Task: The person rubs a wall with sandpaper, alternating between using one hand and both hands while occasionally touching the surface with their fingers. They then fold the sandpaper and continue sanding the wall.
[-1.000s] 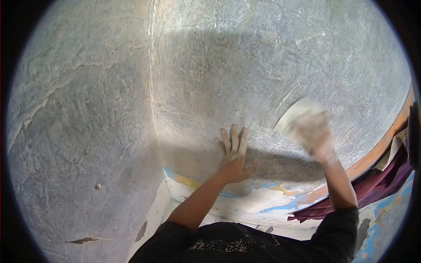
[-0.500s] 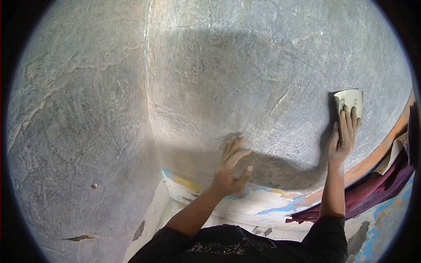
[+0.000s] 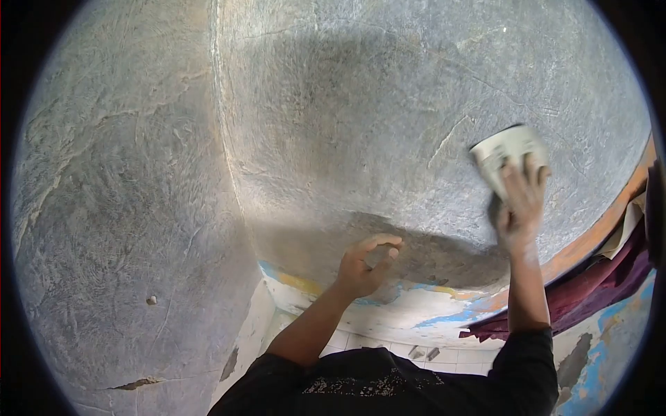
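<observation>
Rough grey plaster covers the wall (image 3: 333, 125) in front of me. My right hand (image 3: 522, 201) presses a pale folded sheet of sandpaper (image 3: 510, 145) against the right part of it, fingers over the sheet and its upper edge lifted. Lower and near the middle, my left hand (image 3: 364, 267) is raised by the wall with nothing in it. Its thumb and index finger are curved and apart, and a shadow falls on the plaster above it.
A wall corner (image 3: 227, 152) runs down left of centre. A small knob (image 3: 152, 300) and a crack (image 3: 139, 383) mark the left wall. Dark red cloth (image 3: 576, 298) hangs at the lower right beside an orange edge (image 3: 579, 243). White tiles (image 3: 447, 357) show below.
My right hand has swept right, then back left and slightly up with the sandpaper. My left hand has come off the wall, its fingers curling from their spread pose.
</observation>
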Demonstrator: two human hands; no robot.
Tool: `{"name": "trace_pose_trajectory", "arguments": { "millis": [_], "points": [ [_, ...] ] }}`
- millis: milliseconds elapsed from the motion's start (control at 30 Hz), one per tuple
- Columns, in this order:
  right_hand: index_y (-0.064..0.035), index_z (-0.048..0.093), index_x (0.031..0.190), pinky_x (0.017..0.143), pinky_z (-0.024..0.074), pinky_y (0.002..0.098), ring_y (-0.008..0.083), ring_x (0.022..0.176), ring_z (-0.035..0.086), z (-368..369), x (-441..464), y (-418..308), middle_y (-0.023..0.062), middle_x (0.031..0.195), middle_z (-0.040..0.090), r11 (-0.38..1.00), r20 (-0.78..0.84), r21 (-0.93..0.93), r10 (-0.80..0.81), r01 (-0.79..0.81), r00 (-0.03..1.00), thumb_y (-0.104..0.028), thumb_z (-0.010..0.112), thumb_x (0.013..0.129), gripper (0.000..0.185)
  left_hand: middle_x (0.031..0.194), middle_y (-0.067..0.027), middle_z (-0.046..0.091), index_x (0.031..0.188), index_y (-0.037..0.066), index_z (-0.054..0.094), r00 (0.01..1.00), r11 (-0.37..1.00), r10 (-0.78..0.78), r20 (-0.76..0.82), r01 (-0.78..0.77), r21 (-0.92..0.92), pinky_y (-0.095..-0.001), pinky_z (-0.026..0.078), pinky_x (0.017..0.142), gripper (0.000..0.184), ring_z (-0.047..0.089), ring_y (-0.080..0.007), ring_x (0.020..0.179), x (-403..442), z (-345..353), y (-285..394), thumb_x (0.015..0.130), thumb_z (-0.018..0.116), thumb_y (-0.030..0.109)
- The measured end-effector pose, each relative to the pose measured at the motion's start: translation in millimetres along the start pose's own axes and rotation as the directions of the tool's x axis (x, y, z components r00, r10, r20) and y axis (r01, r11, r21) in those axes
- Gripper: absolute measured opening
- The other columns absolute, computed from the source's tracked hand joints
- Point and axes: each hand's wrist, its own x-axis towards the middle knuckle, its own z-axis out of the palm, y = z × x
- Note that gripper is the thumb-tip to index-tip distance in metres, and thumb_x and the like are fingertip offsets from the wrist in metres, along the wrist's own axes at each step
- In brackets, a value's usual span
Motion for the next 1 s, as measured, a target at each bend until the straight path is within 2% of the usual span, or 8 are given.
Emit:
{"name": "trace_pose_trajectory", "arguments": {
  "millis": [67, 200, 333, 433, 467, 667, 733, 1000],
  "points": [
    [-0.0111, 0.059, 0.121, 0.107, 0.0251, 0.0596, 0.0322, 0.13, 0.042, 9.8, -4.6, 0.5, 0.007, 0.131, 0.056, 0.996, -0.063, -0.03, 0.076, -0.078, 0.995, -0.015, 0.049, 0.087, 0.036, 0.097, -0.0105, 0.069, 0.103, 0.002, 0.064, 1.0, 0.997, -0.022, 0.007, 0.022, -0.08, -0.0298, 0.049, 0.084, 0.016, 0.066, -0.0185, 0.092, 0.2, 0.0, 0.4, 0.088, 0.059, 0.007],
    [-0.0091, 0.059, 0.122, 0.111, 0.0207, 0.0545, 0.0319, 0.132, 0.039, 3.0, 3.6, -20.4, 0.0064, 0.131, 0.056, 0.898, 0.435, 0.291, -0.433, 0.332, 0.79, -0.02, 0.043, 0.092, 0.035, 0.098, -0.0093, 0.068, 0.104, 0.003, 0.065, 0.998, 0.992, -0.055, 0.032, 0.058, -0.111, -0.0293, 0.048, 0.085, 0.017, 0.065, -0.0175, 0.093, 2.4, -5.5, -0.3, 0.088, 0.06, 0.008],
    [-0.0034, 0.059, 0.122, 0.112, 0.0149, 0.0538, 0.0356, 0.131, 0.04, -6.4, 20.8, 9.3, 0.0163, 0.129, 0.055, 0.962, -0.193, 0.121, 0.265, -0.245, 0.945, -0.017, 0.036, 0.095, 0.038, 0.1, -0.0087, 0.068, 0.106, 0.004, 0.064, 0.997, 0.993, -0.075, 0.03, 0.077, -0.087, -0.0289, 0.047, 0.086, 0.019, 0.063, -0.0169, 0.096, 2.4, -11.8, -5.8, 0.088, 0.061, 0.009],
    [-0.0115, 0.059, 0.122, 0.113, 0.0151, 0.0552, 0.035, 0.131, 0.04, 14.3, -2.3, -23.3, 0.0105, 0.13, 0.056, 0.986, 0.454, -0.127, -0.04, 0.109, 0.89, -0.014, 0.049, 0.087, 0.037, 0.102, -0.0084, 0.067, 0.108, 0.004, 0.064, 0.991, 0.99, -0.112, 0.067, 0.117, -0.078, -0.029, 0.046, 0.088, 0.021, 0.063, -0.0167, 0.098, 3.7, -19.9, -3.0, 0.087, 0.061, 0.009],
    [-0.0132, 0.054, 0.126, 0.113, 0.015, 0.0556, 0.0321, 0.132, 0.039, 30.3, -18.2, -24.1, 0.0071, 0.133, 0.054, 0.876, 0.341, 0.336, -0.455, 0.345, 0.823, -0.018, 0.049, 0.086, 0.04, 0.103, -0.0082, 0.067, 0.11, 0.005, 0.063, 0.989, 0.99, -0.12, 0.091, 0.126, -0.058, -0.0292, 0.046, 0.089, 0.023, 0.062, -0.0165, 0.098, 5.7, -20.6, -2.5, 0.087, 0.061, 0.009],
    [0.0007, 0.056, 0.124, 0.113, 0.0163, 0.0524, 0.0359, 0.13, 0.041, 11.6, 16.4, -1.7, 0.0162, 0.133, 0.052, 0.954, -0.223, -0.044, 0.279, -0.295, 0.934, -0.021, 0.036, 0.096, 0.041, 0.105, -0.0086, 0.066, 0.119, 0.006, 0.057, 0.987, 0.981, -0.137, 0.087, 0.147, -0.13, -0.0306, 0.046, 0.09, 0.034, 0.062, -0.0172, 0.1, 7.6, -21.6, -14.6, 0.086, 0.062, 0.008],
    [-0.0047, 0.058, 0.121, 0.109, 0.0267, 0.0488, 0.0347, 0.122, 0.05, 17.3, -2.4, -23.9, 0.0158, 0.132, 0.053, 0.99, 0.235, -0.124, -0.034, 0.064, 0.972, -0.024, 0.042, 0.094, 0.036, 0.105, -0.0092, 0.066, 0.118, 0.005, 0.057, 0.986, 0.984, -0.129, 0.105, 0.14, -0.108, -0.031, 0.046, 0.089, 0.033, 0.062, -0.0176, 0.099, 8.5, -23.7, -12.5, 0.086, 0.062, 0.01],
    [-0.0052, 0.058, 0.124, 0.113, 0.0178, 0.05, 0.0349, 0.13, 0.041, 21.0, -48.3, -11.8, 0.0151, 0.134, 0.051, 0.99, 0.257, 0.117, -0.103, 0.075, 0.961, -0.013, 0.041, 0.094, 0.035, 0.105, -0.0094, 0.066, 0.118, 0.005, 0.057, 0.957, 0.937, -0.258, 0.135, 0.281, -0.206, -0.0308, 0.046, 0.089, 0.031, 0.062, -0.0174, 0.1, 8.8, -29.2, -29.2, 0.088, 0.062, 0.013]
  ]
}}
